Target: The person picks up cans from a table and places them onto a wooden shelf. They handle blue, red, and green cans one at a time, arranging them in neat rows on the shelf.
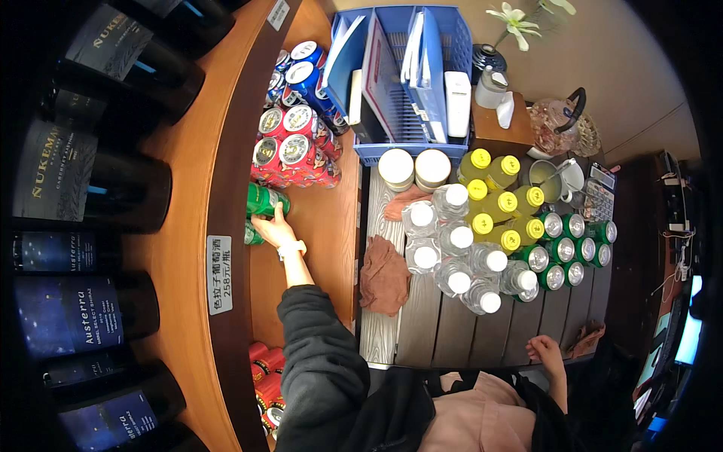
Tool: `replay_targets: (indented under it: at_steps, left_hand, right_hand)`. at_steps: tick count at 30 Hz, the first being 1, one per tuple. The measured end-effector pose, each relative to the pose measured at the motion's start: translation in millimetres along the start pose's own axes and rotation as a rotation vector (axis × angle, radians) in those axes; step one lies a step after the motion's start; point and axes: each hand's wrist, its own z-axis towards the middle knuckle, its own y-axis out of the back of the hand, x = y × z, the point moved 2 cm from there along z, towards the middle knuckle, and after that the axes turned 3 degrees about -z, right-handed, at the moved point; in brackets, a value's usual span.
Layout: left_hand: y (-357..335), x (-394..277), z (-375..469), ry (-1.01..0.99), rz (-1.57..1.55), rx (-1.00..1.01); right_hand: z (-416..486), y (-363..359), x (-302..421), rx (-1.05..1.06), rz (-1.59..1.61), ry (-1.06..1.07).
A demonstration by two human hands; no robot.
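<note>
On the wooden shelf at the left, my left hand is closed around a green can; another green can lies just below it. Packs of red cans and several blue cans are further back on that shelf. My right hand hangs over the table's near edge, fingers loosely curled, with nothing visible in it. Grouped on the dark slatted table are clear bottles with white caps, yellow-capped bottles and green cans, all upright.
A blue file rack stands at the back, beside a wooden tissue box and a glass teapot. Brown cloths lie on the table. Wine bottles fill the far-left shelf. More red cans are low on the shelf.
</note>
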Motion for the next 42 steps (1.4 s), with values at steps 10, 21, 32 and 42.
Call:
replay_targets:
  at_steps: [10,21,32,42]
  left_hand:
    - [-12.5,23.4,16.9,0.025,0.086,0.017]
    - [16.6,19.4,-10.4,0.164,-0.023,0.185]
    - [157.1,-97.5,-352.3,0.501,-0.329,1.011]
    - [153.1,-236.0,-446.1,0.021,-0.275,1.598]
  right_hand:
    - [-10.1,12.8,-5.2,-0.049,0.043,0.045]
    - [2.6,59.4,31.1,-0.362,-0.110,0.440]
    - [88.4,163.4,146.2,-0.544,-0.725,0.594]
    - [73.9,167.1,121.7,-0.522,-0.633,0.644]
